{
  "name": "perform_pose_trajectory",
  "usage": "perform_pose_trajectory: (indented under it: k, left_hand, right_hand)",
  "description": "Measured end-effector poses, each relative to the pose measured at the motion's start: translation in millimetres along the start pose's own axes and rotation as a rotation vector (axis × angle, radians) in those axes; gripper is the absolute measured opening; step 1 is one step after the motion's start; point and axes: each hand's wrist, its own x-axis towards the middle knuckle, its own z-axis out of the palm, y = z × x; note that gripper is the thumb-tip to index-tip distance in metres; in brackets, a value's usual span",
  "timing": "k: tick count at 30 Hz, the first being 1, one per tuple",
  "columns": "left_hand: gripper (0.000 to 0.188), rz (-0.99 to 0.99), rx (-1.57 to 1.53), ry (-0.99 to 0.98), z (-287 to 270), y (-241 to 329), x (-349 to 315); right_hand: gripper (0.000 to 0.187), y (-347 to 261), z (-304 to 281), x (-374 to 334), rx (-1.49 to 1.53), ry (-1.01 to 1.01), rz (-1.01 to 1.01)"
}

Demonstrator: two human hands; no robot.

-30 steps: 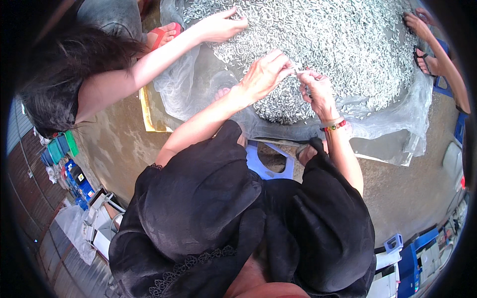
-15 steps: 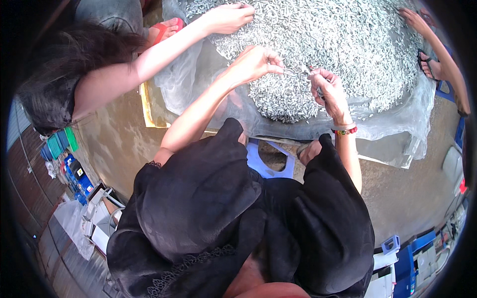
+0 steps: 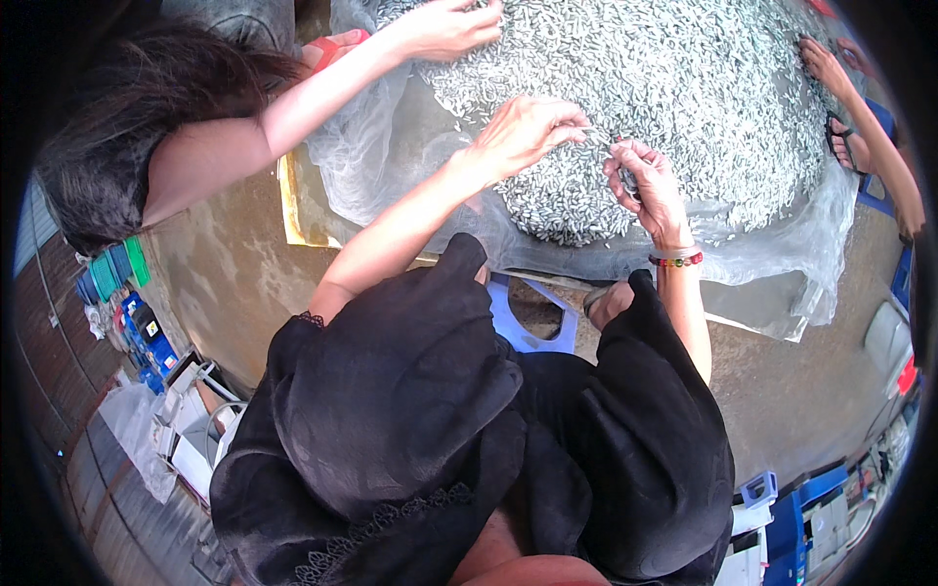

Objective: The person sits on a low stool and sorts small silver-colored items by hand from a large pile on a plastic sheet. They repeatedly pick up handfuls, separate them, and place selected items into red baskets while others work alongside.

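Observation:
A broad heap of small silvery fish (image 3: 703, 107) lies on a translucent net sheet (image 3: 371, 161) in front of me. Over its near part, my left hand (image 3: 528, 135) reaches in with thumb and fingertips pinched on what looks like one small fish (image 3: 592, 131). Close to it on the right, my right hand (image 3: 653, 195) is curled, its thumb and forefinger meeting; what they hold, if anything, is too small to make out. A bracelet of red and coloured beads (image 3: 676, 261) circles my right wrist. The fingertips of both hands are near each other but apart.
A co-worker's hand (image 3: 449, 29) reaches onto the heap at far left, another person's hand (image 3: 824, 64) at far right. A blue plastic stool (image 3: 523, 332) stands between my knees. Wet concrete floor (image 3: 230, 283) surrounds the sheet; blue and white containers (image 3: 811, 527) stand at lower right.
My left hand has moved slightly right, closer to my right hand, still pinching. My right hand stays nearly in place. The co-worker's hand at far left has lifted a little.

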Motion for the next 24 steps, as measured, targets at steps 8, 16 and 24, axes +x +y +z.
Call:
perform_pose_trajectory:
  k: [8, 16, 24]
  left_hand:
    - [0.008, 0.237, 0.324, -0.121, -5.2, 26.0, -11.7]
    - [0.011, -0.016, -0.15, 0.104, 20.5, 20.2, -43.1]
    - [0.013, -0.425, -1.11, 0.08, 0.0, -3.4, -23.8]
  right_hand:
    - [0.012, 7.4, 6.0, -13.6, -0.341, 0.049, 0.115]
    - [0.011, 14.4, 14.0, -15.4, -0.134, 0.055, 0.027]
    - [0.011, 9.5, 8.4, -14.0, 0.302, -0.106, -0.144]
